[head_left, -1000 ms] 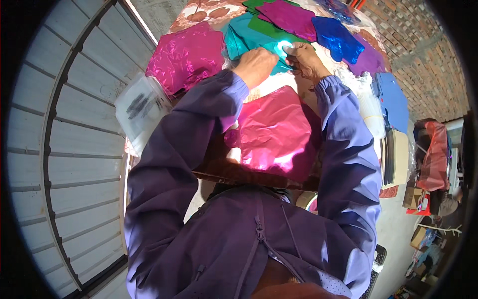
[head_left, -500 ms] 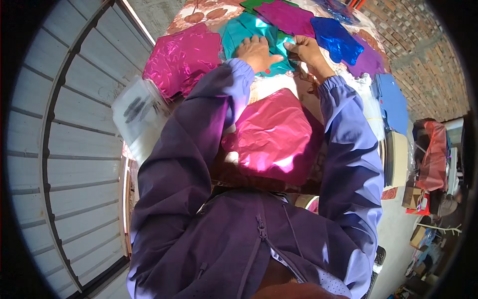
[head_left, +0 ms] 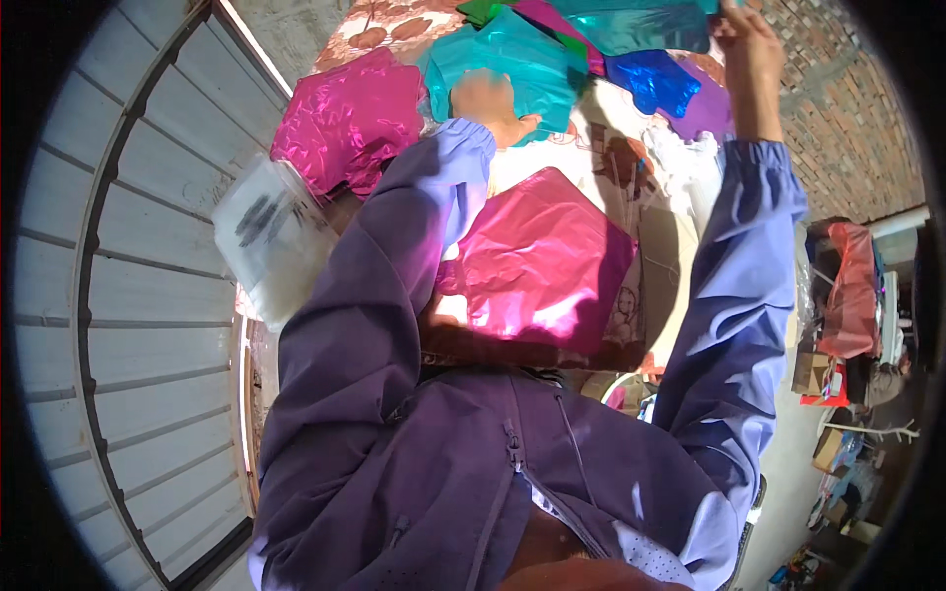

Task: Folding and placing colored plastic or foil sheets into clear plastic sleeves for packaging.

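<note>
- Patterned tablecloth (head_left: 379, 30): the working surface, running beneath and beyond the pink foil piece, which serves as landmark here.
- Pink foil piece (head_left: 547, 261): lies flat, creased, at the edge nearest the body; neither hand touches it. Judged unhandled at this moment.
- Teal foil pile (head_left: 542, 64): beyond the pink foil piece. The number of sheets in it cannot be told.
- Magenta foil pile (head_left: 345, 118): beyond and left of the pink foil piece, glossy and wrinkled, untouched.
- Lifted teal sheet (head_left: 641, 30): well beyond and right of the pink foil piece, raised over the blue foil. Lifting appears done for this one sheet; it is not yet laid down — its far edge runs near the limit of view.
- Clear plastic bag (head_left: 271, 231): left of the pink foil piece, bearing dark marks; not in use.
- Blue foil (head_left: 650, 84) and purple foil (head_left: 705, 108): beyond and right of the pink foil piece, untouched.
- Left hand (head_left: 485, 98): over the teal foil pile's near side, thumb spread outward. Fingers blurred — whether curled or flat cannot be told.
- Right hand (head_left: 751, 54): right of the lifted teal sheet, fingertips pinched on its edge.
</note>
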